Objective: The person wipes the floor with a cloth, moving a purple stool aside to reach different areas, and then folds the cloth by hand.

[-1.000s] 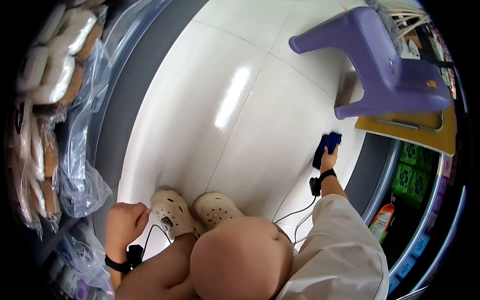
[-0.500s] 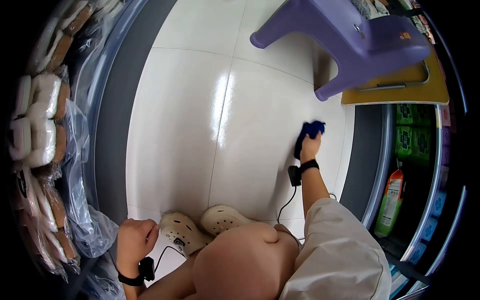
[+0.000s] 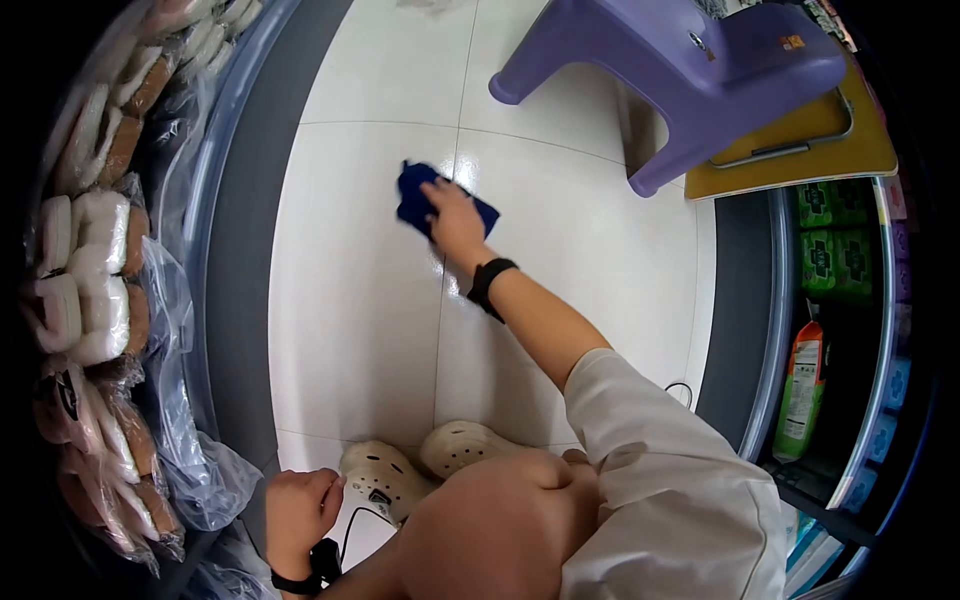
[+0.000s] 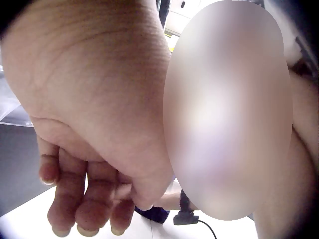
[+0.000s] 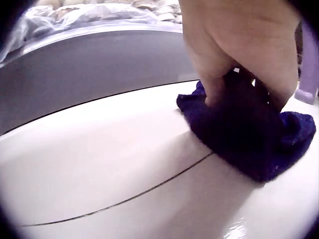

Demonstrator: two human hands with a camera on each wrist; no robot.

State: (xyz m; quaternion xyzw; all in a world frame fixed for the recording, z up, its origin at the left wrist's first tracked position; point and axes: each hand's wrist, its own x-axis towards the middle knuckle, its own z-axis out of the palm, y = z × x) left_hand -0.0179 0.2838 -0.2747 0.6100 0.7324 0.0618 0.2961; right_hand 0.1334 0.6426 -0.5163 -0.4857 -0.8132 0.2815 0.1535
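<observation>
A dark blue cloth lies on the white tiled floor, in the upper middle of the head view. My right hand holds it from above against the tiles. In the right wrist view, the thumb and bent fingers of that hand dig into the bunched cloth, which hides the fingertips. My left hand hangs beside the shoes, holding nothing. Its fingers curl loosely in the left wrist view, where the hand fills the left side and part of the cloth shows below.
A purple stool and a yellow board with a metal bar stand at upper right. Bagged slippers fill the left shelf; green packages sit on the right shelf. Beige shoes are on the floor near my knee.
My right hand has swept the cloth leftward and away from me, from near the right shelf to the middle of the floor. The left hand stays beside the shoes as the view shifts.
</observation>
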